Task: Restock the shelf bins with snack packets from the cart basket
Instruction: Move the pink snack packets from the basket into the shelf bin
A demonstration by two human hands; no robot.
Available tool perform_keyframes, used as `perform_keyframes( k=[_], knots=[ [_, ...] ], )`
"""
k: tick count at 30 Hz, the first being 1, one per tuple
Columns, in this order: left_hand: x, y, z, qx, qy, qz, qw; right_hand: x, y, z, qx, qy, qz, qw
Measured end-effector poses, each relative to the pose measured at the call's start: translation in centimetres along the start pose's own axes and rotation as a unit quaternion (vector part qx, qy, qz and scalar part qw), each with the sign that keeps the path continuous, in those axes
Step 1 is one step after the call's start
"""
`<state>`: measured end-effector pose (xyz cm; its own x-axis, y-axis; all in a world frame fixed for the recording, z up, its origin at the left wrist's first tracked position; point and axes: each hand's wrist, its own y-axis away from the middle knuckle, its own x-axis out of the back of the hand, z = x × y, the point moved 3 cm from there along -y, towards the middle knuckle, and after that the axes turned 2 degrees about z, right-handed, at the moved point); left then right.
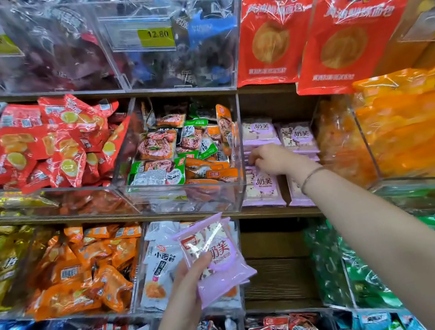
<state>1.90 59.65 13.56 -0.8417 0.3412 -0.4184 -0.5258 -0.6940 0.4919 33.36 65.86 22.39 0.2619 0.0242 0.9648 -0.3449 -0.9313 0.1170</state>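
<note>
Two hands on the job, each doing its own thing; left hand (pixel 189 281) grips one purple packet (pixel 217 259) from below with the thumb curled over its face, holding it low in front of the white packets (pixel 158 264), I'd guess parked there as the next one to go up; right hand (pixel 270 160) reaches into the open shelf bay where the matching purple stack (pixel 296 134) sits, fingers bent down onto the top packets; can't tell if it's pinching one or just pushing them flat; my read is it's squaring the pile so the spare slots in neatly, right beside the clear bin (pixel 188 203) of green and orange packs; bracelet (pixel 310 176) on that wrist; cart basket isn't in view.
</note>
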Motion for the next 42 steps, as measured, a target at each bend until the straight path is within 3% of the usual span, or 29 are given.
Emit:
perform_keyframes(
  k=[7, 8, 10, 12, 13, 15, 18, 20, 23, 28, 34, 38, 42],
  knots=[
    [-1.3, 0.2, -0.1, 0.012, -0.020, -0.006, 1.000, 0.5, -0.5, 0.1, -0.018, -0.038, -0.038, 0.998],
    [-1.6, 0.3, -0.2, 0.018, -0.026, -0.010, 0.999, 0.4, 0.3, -0.2, -0.015, -0.052, -0.027, 0.998],
    [-2.3, 0.6, -0.2, 0.014, -0.034, -0.012, 0.999, 0.6, 3.0, -1.0, 0.012, -0.113, 0.071, 0.991],
    [-2.6, 0.5, -0.5, 0.014, -0.039, -0.004, 0.999, 0.5, 7.3, -1.9, 0.018, -0.255, 0.170, 0.952],
    [-2.9, 0.6, -0.6, 0.017, -0.046, -0.005, 0.999, 0.0, 9.5, -2.1, 0.010, -0.323, 0.178, 0.929],
    [-3.6, 0.8, -0.7, 0.015, -0.058, -0.012, 0.998, -1.8, 13.6, -2.7, -0.007, -0.414, 0.116, 0.903],
    [-4.9, 1.1, -0.7, 0.013, -0.078, -0.019, 0.997, -5.2, 17.9, -3.7, -0.017, -0.433, -0.021, 0.901],
    [-5.7, 1.0, -0.9, -0.002, -0.113, -0.008, 0.994, -6.9, 19.5, -3.7, -0.035, -0.460, -0.046, 0.886],
    [-6.6, 0.8, -1.1, -0.036, -0.181, 0.018, 0.983, -7.9, 20.6, -3.1, -0.088, -0.539, -0.008, 0.838],
    [-7.3, 0.2, -1.3, -0.039, -0.189, -0.002, 0.981, -8.8, 21.1, -1.8, -0.155, -0.638, 0.030, 0.754],
    [-6.1, -0.7, -1.8, -0.015, -0.182, 0.016, 0.983, -8.0, 19.5, 1.4, -0.234, -0.742, 0.150, 0.609],
    [-4.8, -1.5, -2.3, 0.006, -0.214, 0.037, 0.976, -5.5, 16.0, 3.0, -0.261, -0.751, 0.211, 0.569],
    [-4.4, -1.5, -2.4, 0.014, -0.218, 0.024, 0.976, -2.6, 11.9, 3.6, -0.272, -0.740, 0.230, 0.570]
  ],
)
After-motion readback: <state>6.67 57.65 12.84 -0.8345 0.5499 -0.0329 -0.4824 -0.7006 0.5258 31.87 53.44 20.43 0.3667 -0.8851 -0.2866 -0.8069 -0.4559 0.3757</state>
